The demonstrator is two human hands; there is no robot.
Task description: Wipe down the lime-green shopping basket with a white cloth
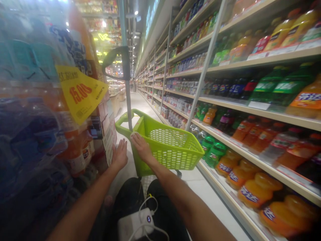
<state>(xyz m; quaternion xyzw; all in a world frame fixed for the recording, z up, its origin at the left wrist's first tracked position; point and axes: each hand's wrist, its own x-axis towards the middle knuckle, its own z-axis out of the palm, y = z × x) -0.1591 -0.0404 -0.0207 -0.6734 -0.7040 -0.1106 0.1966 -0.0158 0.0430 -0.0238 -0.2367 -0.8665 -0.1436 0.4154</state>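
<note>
A lime-green shopping basket on wheels [173, 154] stands on the floor in front of me, its tall grey pull handle [128, 103] raised. My right hand [140, 145] rests on the basket's near left rim, fingers stretched out flat. Left of the basket, my left hand [120, 154] is held open with its fingers extended, close to the stacked cartons [107, 134]. I see nothing in either hand. A white power bank [136, 224] with a lit display and white cables lies on my lap.
Shelves of soft drinks [260, 110] line the right side, with large orange soda bottles [250, 192] on the bottom level. Wrapped bottle packs [37, 117] stand close at left, bearing a yellow price sign [80, 92]. The aisle floor [140, 100] stretches ahead.
</note>
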